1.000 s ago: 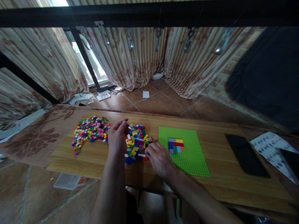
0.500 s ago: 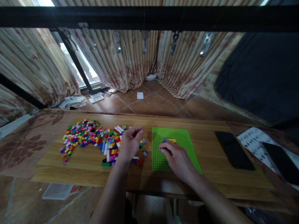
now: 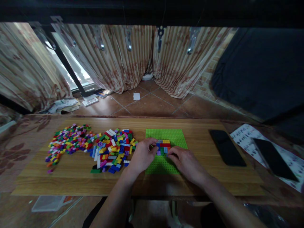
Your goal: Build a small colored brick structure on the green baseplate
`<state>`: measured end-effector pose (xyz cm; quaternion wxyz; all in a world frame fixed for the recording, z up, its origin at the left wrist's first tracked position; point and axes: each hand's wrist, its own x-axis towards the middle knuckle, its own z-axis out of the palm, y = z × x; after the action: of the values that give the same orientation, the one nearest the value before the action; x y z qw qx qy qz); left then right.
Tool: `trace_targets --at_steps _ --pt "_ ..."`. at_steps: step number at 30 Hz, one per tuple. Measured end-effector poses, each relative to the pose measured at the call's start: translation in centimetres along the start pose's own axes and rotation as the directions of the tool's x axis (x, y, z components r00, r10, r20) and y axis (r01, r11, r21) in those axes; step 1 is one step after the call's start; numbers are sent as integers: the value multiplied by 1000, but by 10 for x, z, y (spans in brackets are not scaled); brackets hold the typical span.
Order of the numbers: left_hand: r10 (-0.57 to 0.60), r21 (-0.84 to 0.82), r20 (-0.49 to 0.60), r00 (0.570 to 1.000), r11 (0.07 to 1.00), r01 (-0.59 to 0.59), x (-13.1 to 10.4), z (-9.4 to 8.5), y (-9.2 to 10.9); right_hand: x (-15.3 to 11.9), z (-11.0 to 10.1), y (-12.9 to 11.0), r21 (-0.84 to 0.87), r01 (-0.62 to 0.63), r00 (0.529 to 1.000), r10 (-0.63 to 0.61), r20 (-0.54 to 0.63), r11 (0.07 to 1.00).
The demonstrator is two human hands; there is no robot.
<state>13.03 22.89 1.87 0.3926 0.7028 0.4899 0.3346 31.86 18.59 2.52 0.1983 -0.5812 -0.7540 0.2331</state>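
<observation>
On the green baseplate (image 3: 163, 166) sits a small patch of joined building bricks (image 3: 164, 145), with yellow, red, blue, green and purple among them. My left hand (image 3: 142, 155) is at the patch's left side, its fingers curled close to a blue brick. At the lower right corner of the patch, my right hand (image 3: 186, 161) has thumb and fingers pinched together. Whatever either pinch holds is hidden by the fingers. Left of the plate lies a pile of mixed larger bricks (image 3: 114, 148), partly behind my left forearm.
Farther left spreads a heap of small colourful bricks (image 3: 68, 141) on the wooden table (image 3: 78, 183). A black phone (image 3: 227, 147) lies right of the baseplate. Beyond it, a second dark device (image 3: 274, 158) rests on a printed sheet (image 3: 244, 134).
My left hand has moved right, from the brick pile to the baseplate. My right hand has drawn back from over the joined bricks, uncovering more of them. The camera view has shifted.
</observation>
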Motion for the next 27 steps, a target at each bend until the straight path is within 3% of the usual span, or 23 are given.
trace_targets --at_steps 9,19,27 --pt "-6 183 74 997 983 -7 -1 12 -2 4 10 2 -31 -21 997 19 -75 999" --pt "4 247 90 996 969 -27 -1 12 2 3 19 6 -73 14 992 -23 -122 997" --pt "-4 266 108 994 964 -25 -1 12 2 4 16 3 -111 -118 984 101 -146 987"
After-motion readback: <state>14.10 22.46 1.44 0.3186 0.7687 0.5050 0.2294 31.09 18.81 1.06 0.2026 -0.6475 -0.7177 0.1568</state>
